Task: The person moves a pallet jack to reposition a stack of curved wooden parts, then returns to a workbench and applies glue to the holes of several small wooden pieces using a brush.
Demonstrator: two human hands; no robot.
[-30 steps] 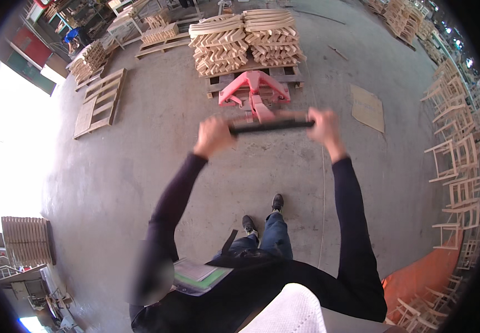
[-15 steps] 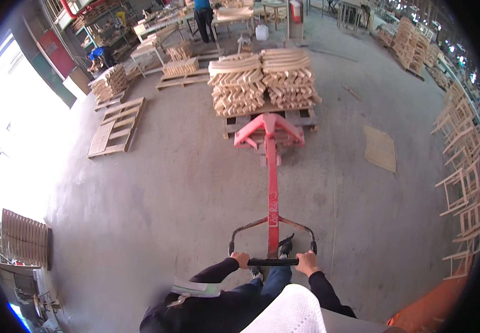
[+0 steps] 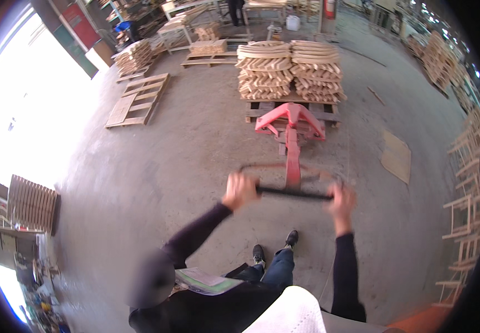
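A red pallet jack stands in front of me with its forks under a wooden pallet stacked with curved wooden pieces. Its red shaft ends in a looped handle with a black crossbar, blurred by motion. My left hand grips the bar's left end and my right hand grips its right end, both arms stretched forward in dark sleeves. My feet in dark shoes stand on the concrete just behind the handle.
An empty pallet lies on the floor at the left, with more stacked wood behind it. A flat board lies at the right. Wooden chair frames line the right side. Slatted panels lean at the far left.
The handle was raised high a second ago, swung down low near my body half a second ago, and is now lifted back up and forward with both hands still on it.
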